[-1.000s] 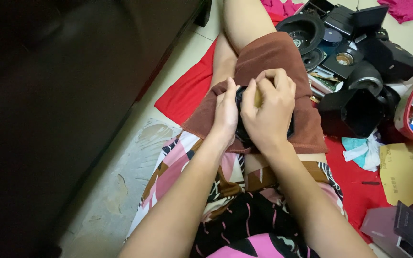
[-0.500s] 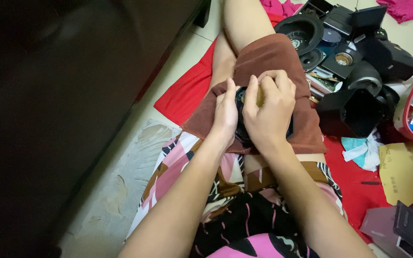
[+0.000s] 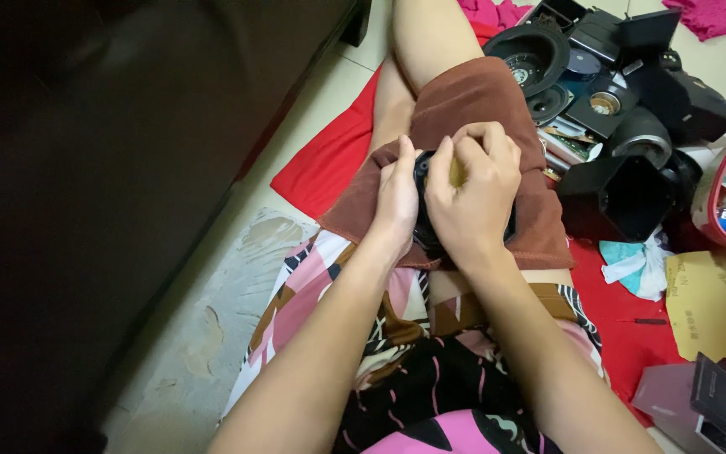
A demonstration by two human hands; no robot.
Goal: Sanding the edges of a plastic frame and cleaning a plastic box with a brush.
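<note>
While cradled on the brown towel [image 3: 481, 109] over the lap, small round black part [image 3: 424, 220]: probably rigid, light, fragile; best gripped by rim. Left hand [image 3: 398, 192] cupping, right hand [image 3: 474, 189] fingers curled, pinching a yellowish bit [image 3: 457, 172].

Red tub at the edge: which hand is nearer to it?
Right. The right hand grips the black part on the lap, on the red tub's side; the left hand lies beyond it.

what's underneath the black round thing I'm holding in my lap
A brown towel spread over your leg lies under the black round part. Your left hand and right hand cover most of the part, hiding its contact with the towel.
</note>
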